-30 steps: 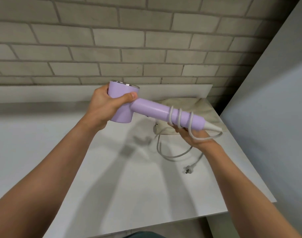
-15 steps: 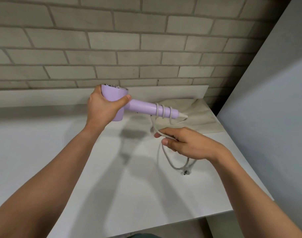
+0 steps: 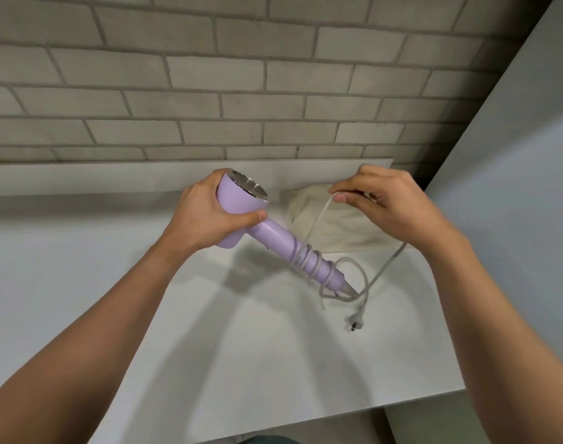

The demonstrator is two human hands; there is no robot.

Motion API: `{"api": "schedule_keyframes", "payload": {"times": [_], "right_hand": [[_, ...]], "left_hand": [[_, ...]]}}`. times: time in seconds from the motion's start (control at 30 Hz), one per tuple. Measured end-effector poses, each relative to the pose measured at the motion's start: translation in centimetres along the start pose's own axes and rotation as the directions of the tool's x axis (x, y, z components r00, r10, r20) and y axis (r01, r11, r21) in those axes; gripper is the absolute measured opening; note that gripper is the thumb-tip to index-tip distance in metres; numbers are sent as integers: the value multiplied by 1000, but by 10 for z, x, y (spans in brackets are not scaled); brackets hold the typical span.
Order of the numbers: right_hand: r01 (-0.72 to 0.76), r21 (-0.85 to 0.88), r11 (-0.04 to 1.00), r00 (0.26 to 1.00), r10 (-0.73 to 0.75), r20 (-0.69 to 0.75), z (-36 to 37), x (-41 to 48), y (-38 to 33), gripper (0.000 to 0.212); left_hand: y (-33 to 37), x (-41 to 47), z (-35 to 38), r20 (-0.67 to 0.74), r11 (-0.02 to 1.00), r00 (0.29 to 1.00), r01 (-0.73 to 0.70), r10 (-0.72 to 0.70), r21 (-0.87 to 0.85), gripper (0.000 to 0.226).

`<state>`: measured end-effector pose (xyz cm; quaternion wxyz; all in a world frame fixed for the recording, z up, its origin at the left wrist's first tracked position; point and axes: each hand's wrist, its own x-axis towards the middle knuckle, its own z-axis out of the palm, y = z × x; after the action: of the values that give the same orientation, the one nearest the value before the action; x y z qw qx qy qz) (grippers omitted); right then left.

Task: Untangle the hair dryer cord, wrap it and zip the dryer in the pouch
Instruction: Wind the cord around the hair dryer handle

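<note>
My left hand grips the head of a lilac hair dryer, whose handle slants down to the right above the table. A white cord is coiled several times around the lower handle. My right hand pinches a stretch of that cord, lifted up and to the right over a cream fabric pouch. The rest of the cord loops down past the handle tip, and its plug lies on the table. The pouch lies flat at the back right, partly hidden by my right hand.
A white table runs under both arms, its front edge near the bottom. A brick wall stands behind it. A grey panel rises along the right side, close to my right arm.
My left hand has tilted the dryer so the handle points down to the right. My right hand rose from below the handle to above the pouch, pulling the cord up.
</note>
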<state>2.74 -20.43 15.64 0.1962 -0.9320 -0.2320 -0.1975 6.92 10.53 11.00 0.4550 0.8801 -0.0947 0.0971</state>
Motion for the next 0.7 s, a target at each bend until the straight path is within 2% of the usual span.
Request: {"api": "schedule_keyframes", "payload": {"times": [0.1,0.27,0.33,0.4,0.47,0.57,0.63,0.67,0.7], "right_hand": [[-19,52,998,999,22,-45,5,1,12,23],[-44,124,991,998,49,-37,30,-10,26,26],[-40,143,989,998,45,-35,43,-17,25,28],[-103,177,979,995,103,6,55,-21,28,29],[-108,202,973,993,97,60,61,-24,30,31],[-80,81,994,996,76,40,67,-33,28,25],[-147,14,989,988,146,56,78,-39,23,15],[-143,29,989,988,141,61,85,-38,19,16],[-116,82,990,986,105,129,91,-34,11,26]], "left_hand": [[5,-3,-7,58,994,998,7,0,-113,59],[11,-2,-16,95,946,995,43,-13,-322,67],[16,-3,-17,111,916,994,48,-3,-399,64],[19,-2,-16,116,883,993,60,-6,-466,61],[21,0,-14,106,858,994,77,-27,-508,60],[22,3,-9,88,819,993,111,-74,-564,60],[22,6,-5,55,782,991,132,-124,-610,57],[22,8,-2,31,769,988,137,-151,-625,54],[22,11,0,0,761,983,142,-183,-633,50]]}}
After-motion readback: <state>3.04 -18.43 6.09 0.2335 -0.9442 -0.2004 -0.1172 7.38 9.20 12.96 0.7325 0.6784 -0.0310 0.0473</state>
